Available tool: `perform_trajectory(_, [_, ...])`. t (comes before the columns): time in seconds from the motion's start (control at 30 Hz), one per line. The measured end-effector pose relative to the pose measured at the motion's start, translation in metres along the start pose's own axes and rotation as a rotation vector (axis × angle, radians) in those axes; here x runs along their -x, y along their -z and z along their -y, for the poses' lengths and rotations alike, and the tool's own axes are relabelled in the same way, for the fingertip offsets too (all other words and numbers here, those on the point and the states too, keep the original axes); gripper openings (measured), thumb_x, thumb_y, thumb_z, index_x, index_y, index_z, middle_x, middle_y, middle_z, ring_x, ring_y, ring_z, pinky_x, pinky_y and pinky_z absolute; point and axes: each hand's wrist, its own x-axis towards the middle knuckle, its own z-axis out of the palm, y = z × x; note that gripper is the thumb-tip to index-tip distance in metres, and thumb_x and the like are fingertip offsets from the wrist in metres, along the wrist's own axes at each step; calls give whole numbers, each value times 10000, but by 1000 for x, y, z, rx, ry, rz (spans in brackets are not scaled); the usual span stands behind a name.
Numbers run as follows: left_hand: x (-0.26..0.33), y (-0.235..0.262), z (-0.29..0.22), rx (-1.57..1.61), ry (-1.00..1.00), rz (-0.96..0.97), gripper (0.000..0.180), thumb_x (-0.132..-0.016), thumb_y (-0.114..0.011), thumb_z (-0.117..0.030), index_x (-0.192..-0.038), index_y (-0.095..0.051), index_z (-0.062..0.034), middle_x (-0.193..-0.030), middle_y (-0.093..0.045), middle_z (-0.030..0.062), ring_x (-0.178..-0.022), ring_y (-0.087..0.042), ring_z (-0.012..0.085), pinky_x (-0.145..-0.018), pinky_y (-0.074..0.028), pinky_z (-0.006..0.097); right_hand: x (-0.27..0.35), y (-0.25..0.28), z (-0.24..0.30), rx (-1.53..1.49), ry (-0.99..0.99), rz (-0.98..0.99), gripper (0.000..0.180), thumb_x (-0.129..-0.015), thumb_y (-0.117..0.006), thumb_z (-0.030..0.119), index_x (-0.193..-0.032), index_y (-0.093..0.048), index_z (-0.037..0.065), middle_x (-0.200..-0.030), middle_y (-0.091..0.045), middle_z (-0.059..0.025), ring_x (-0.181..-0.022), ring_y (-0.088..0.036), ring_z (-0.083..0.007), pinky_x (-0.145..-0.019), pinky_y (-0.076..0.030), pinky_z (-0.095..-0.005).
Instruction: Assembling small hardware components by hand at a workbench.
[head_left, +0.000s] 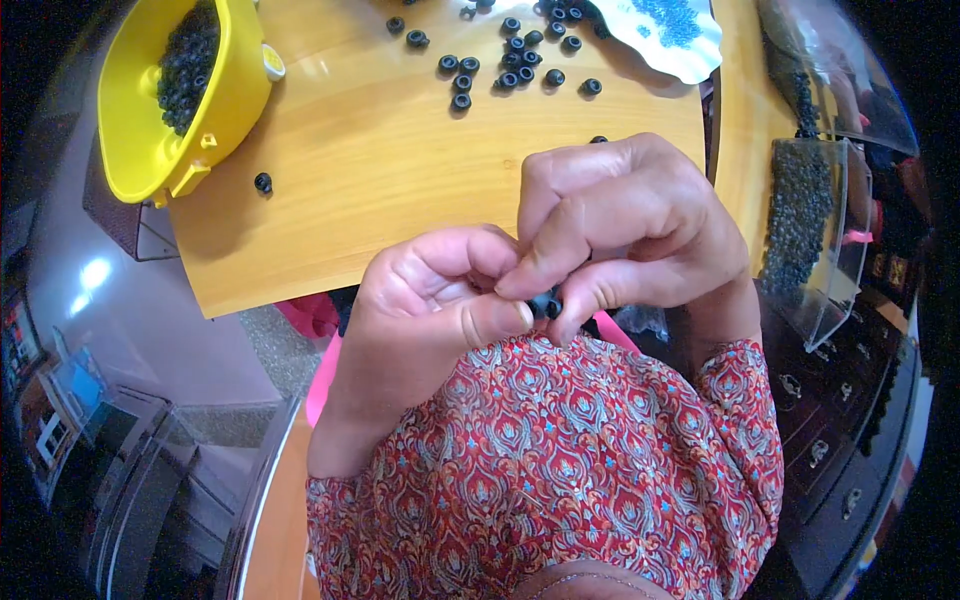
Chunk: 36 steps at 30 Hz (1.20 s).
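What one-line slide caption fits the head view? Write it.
Both hands, left hand and right hand, pinch a small black ring above a wooden table.

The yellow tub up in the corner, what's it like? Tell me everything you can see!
The yellow tub looks like shiny plastic, with a thick rim and small lugs on its side. It sits tilted at the far left corner of the wooden table, partly hanging past the edge. Inside is a heap of small dark rings. Neither hand touches it; one loose ring lies just beside it.
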Motion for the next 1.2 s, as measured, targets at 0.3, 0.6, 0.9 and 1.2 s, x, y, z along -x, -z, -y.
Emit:
perform_trajectory(0.3, [4,-5,2,81,-11,12,187,-780,-672,72,-947,-591,47,-909,-617,80,-817,-613,144,-745,-502,238,-1,-5,8,-2,13,-37,261,-703,-778,211,-817,-705,-12,-689,-577,-72,-594,-540,-189,-518,-393,-304])
perform_trajectory(0.6, [-10,9,6,112,-40,-91,206,-857,-624,-40,-1031,-570,56,-964,-625,123,-870,-620,181,-842,-501,305,-7,4,-15,36,-158,-43,249,-704,-798,179,-845,-680,11,-727,-609,-60,-674,-598,-155,-614,-479,-286])
perform_trajectory(0.9, [-8,7,8,206,-90,0,231,-865,-627,-52,-1067,-572,48,-1066,-620,142,-875,-628,167,-837,-524,308,0,4,-17,-78,-8,-72,427,-626,-822,234,-948,-703,-20,-758,-630,-63,-670,-572,-142,-593,-434,-263])
perform_trajectory(1.2, [-4,5,19,107,-155,-92,246,-861,-638,-40,-1080,-562,43,-1033,-634,137,-872,-634,180,-828,-517,298,12,-11,-13,155,73,-237,292,-710,-789,148,-962,-696,32,-793,-632,-73,-717,-620,-184,-630,-492,-292])
